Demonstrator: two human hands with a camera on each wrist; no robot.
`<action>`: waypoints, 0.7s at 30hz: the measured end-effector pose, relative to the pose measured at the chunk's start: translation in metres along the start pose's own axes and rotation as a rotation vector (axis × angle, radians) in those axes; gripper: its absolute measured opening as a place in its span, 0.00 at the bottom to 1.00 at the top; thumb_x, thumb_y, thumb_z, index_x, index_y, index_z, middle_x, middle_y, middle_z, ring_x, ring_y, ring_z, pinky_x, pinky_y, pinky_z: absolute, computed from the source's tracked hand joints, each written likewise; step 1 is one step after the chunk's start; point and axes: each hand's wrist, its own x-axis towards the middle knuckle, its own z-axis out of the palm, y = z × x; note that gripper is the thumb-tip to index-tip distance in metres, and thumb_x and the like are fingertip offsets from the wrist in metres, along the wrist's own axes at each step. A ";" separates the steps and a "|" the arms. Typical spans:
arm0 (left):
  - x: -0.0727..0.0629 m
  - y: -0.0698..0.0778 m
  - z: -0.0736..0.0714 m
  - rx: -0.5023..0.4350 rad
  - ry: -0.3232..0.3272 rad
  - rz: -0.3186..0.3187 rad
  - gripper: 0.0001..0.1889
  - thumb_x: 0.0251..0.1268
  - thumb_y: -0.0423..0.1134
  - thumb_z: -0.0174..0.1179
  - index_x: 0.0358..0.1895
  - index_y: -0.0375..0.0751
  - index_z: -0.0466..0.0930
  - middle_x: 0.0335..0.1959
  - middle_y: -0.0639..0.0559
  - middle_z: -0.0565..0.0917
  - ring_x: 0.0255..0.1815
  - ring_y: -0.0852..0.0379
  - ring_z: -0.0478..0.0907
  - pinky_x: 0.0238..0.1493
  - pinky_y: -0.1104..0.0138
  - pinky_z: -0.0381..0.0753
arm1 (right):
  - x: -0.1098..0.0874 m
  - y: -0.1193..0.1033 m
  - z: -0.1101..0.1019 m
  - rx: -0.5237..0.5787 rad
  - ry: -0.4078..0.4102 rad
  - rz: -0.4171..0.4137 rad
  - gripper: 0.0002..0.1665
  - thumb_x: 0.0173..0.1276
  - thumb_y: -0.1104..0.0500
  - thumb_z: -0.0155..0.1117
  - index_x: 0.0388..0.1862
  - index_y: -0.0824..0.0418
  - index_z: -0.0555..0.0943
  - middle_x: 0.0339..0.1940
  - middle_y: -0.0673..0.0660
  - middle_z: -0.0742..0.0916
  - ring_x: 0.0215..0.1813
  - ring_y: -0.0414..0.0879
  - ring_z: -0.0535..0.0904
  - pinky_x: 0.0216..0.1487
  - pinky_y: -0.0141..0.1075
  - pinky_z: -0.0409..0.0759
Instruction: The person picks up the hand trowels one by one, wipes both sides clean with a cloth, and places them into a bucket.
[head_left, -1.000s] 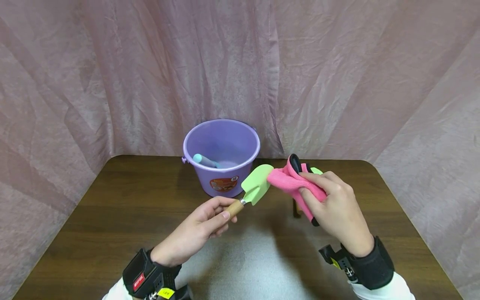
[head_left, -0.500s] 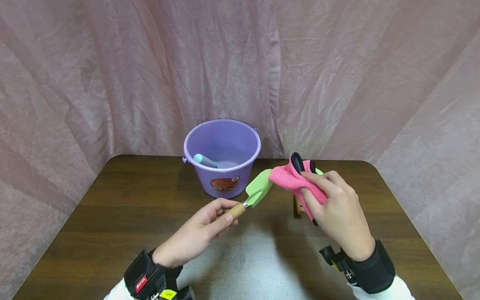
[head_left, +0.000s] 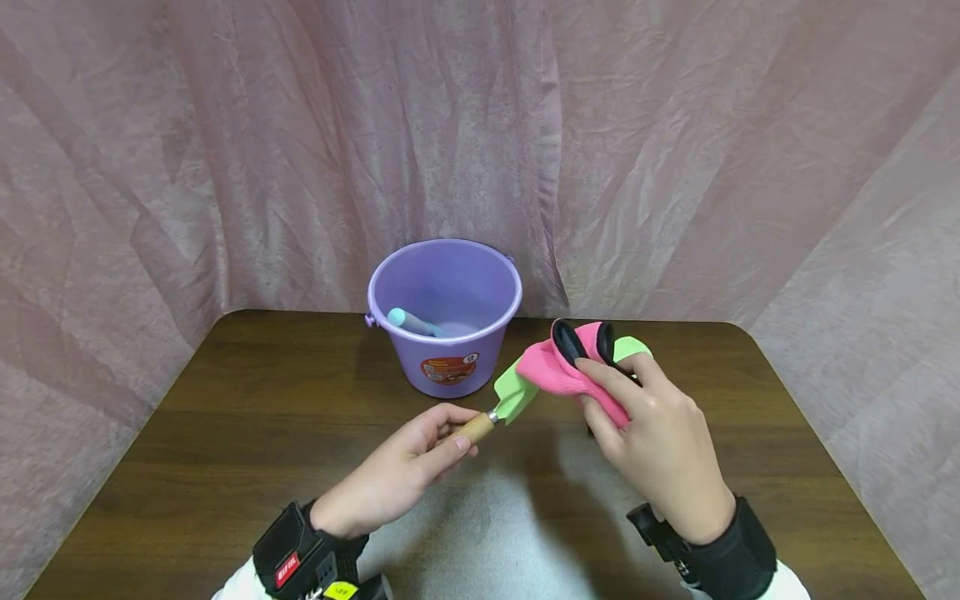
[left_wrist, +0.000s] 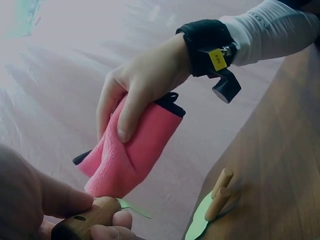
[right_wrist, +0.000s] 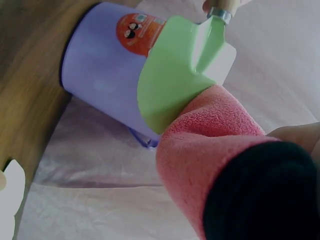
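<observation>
My left hand (head_left: 408,467) grips the wooden handle of a small garden trowel (head_left: 512,395), thumb on top. Its green blade points up and away to the right, over the table. Bunched in my right hand (head_left: 660,437) is a pink cloth (head_left: 551,371) with black edging, pinched between thumb and fingers. In the head view the cloth covers the blade's tip. The right wrist view shows the cloth (right_wrist: 215,112) right at the end of the green blade (right_wrist: 170,70), with the broad face of the blade in sight.
A purple bucket (head_left: 408,360) with an orange label stands at the back, a light-blue handle (head_left: 411,322) inside it. Beyond my right hand lies another green blade (head_left: 632,347). Two wooden handles (left_wrist: 218,203) show in the left wrist view. A pink curtain (head_left: 480,125) hangs behind the table.
My right hand and the cloth have moved left and slightly down, covering more of the trowel's blade. The left hand has shifted slightly right and down. More of the green blade behind shows.
</observation>
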 end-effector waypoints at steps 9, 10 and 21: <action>0.000 0.000 -0.001 0.003 0.010 -0.012 0.17 0.87 0.41 0.51 0.67 0.35 0.75 0.45 0.46 0.79 0.41 0.53 0.73 0.44 0.66 0.75 | -0.001 -0.008 0.001 -0.033 -0.042 -0.122 0.22 0.65 0.59 0.66 0.58 0.50 0.90 0.42 0.56 0.81 0.26 0.46 0.72 0.20 0.43 0.75; 0.000 0.000 -0.001 0.001 0.011 -0.015 0.17 0.87 0.41 0.51 0.67 0.35 0.75 0.45 0.46 0.79 0.40 0.54 0.73 0.43 0.67 0.75 | -0.001 -0.008 0.001 -0.032 -0.048 -0.136 0.22 0.66 0.59 0.67 0.58 0.49 0.90 0.42 0.56 0.81 0.27 0.46 0.73 0.20 0.43 0.75; 0.002 0.001 -0.007 -0.124 -0.027 -0.016 0.19 0.89 0.40 0.48 0.68 0.30 0.72 0.45 0.44 0.77 0.31 0.60 0.66 0.33 0.71 0.69 | 0.006 -0.006 0.002 0.019 -0.015 -0.318 0.20 0.74 0.58 0.56 0.55 0.49 0.91 0.41 0.55 0.83 0.35 0.48 0.78 0.22 0.41 0.75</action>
